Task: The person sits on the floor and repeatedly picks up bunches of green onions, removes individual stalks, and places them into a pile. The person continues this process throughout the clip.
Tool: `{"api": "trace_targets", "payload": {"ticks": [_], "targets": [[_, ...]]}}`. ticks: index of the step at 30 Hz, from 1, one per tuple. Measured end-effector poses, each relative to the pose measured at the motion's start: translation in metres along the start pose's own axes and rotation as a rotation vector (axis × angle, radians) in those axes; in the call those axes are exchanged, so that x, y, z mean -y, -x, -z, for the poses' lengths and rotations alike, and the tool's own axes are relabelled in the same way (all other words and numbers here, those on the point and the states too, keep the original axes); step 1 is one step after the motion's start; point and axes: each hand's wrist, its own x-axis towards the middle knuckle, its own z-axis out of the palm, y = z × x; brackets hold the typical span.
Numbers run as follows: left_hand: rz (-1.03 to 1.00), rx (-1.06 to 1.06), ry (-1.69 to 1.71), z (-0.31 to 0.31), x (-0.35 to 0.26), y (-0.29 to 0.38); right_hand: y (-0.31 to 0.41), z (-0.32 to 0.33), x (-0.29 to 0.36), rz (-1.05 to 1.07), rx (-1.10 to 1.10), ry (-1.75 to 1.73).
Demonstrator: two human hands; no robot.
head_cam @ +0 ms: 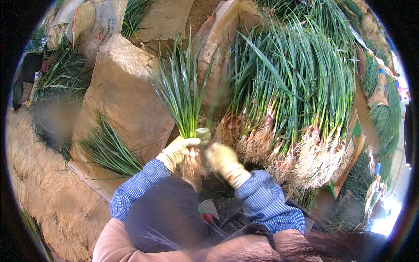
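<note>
My left hand (179,149), in a pale yellow work glove, grips a bunch of green garlic shoots (185,108) near their base. The leaves point away from me, and the pale roots (191,167) hang below the fist towards my knee. Just right of it, my right hand (224,160), gloved the same way, is blurred and half curled. A faint green streak rises above it, perhaps a single stalk; the blur hides whether it is held. To the right lies a big heap of the same shoots (294,75), roots towards me.
A tan woven sack (121,85) is spread ahead on the left, with a small bunch of shoots (114,154) on its near part. A wide mass of pale roots (49,170) fills the left side. Further bundles (384,121) lie at far right. Part of another person (29,78) shows at far left.
</note>
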Motion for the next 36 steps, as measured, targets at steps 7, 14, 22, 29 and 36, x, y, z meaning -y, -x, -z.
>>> {"api": "trace_targets", "payload": {"ticks": [7, 14, 22, 29, 36], "targets": [[-0.079, -0.098, 0.115, 0.002, -0.013, 0.014, -0.006, 0.002, -0.013, 0.054, 0.404, 0.694], [-0.097, -0.025, 0.183, 0.016, -0.018, 0.005, -0.093, 0.044, -0.012, -0.177, -0.375, 0.536], [-0.082, 0.031, 0.136, 0.013, -0.005, 0.005, -0.044, 0.036, 0.027, -0.115, -0.075, -0.056], [0.061, -0.126, -0.153, -0.007, 0.002, -0.002, -0.028, 0.039, 0.015, -0.054, -0.262, -0.385], [0.032, -0.082, -0.086, -0.01, 0.009, -0.001, -0.065, 0.021, 0.021, -0.201, -0.14, -0.364]]}}
